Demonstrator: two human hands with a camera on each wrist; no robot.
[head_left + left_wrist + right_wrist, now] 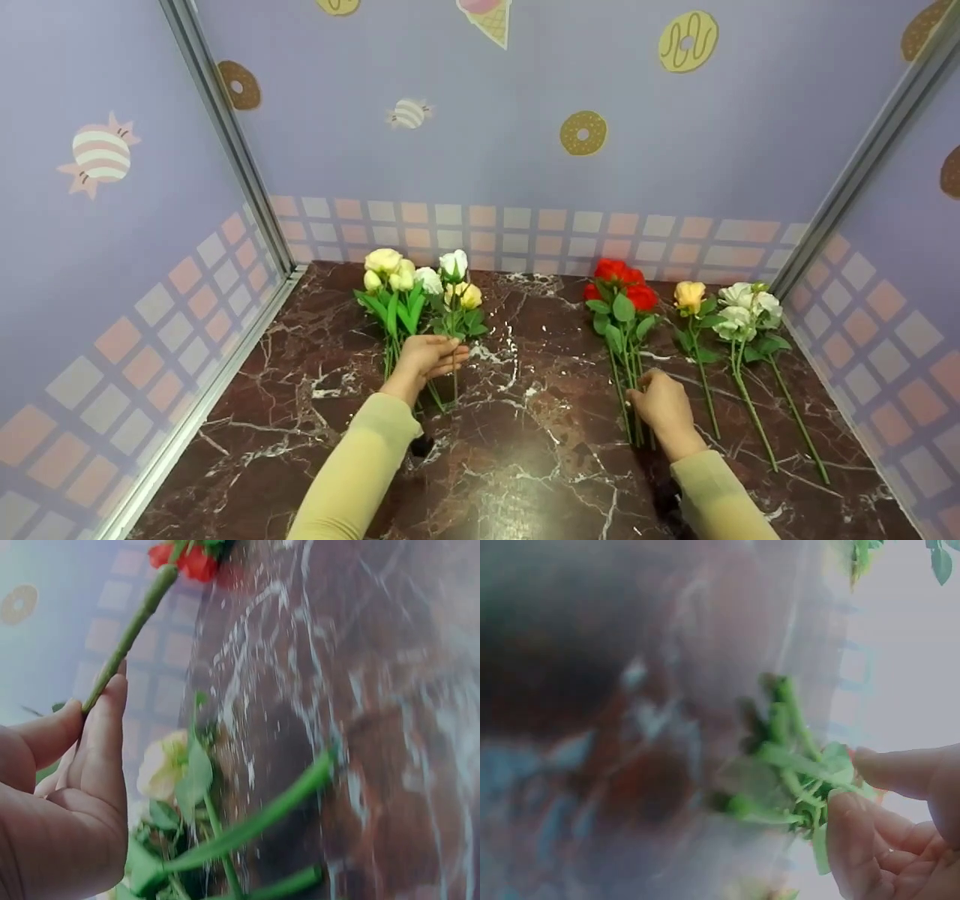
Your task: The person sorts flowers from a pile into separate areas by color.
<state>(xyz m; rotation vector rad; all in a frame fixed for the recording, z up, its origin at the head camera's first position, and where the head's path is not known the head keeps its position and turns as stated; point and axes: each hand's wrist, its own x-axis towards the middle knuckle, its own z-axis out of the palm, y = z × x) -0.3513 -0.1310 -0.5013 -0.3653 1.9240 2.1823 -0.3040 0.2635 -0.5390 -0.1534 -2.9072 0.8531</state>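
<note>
My left hand (433,356) pinches one green stem (127,641) between thumb and fingers. In the head view that stem runs up to a white rose (454,264) held above the left bunch. Beside it lie cream flowers (385,261), a white bloom (429,280) and a yellow rose (463,295). On the right, my right hand (664,405) is at the lower stems of the red roses (616,274). Its thumb and forefinger pinch a green stem (810,765) there, with several more stem ends beside it. Which rose that stem belongs to is hidden.
Right of the red roses lie a peach rose (690,297) and white flowers (739,315) on long stems. Everything rests on a dark red marbled table (525,465). Lilac printed panels (510,135) enclose the back and both sides.
</note>
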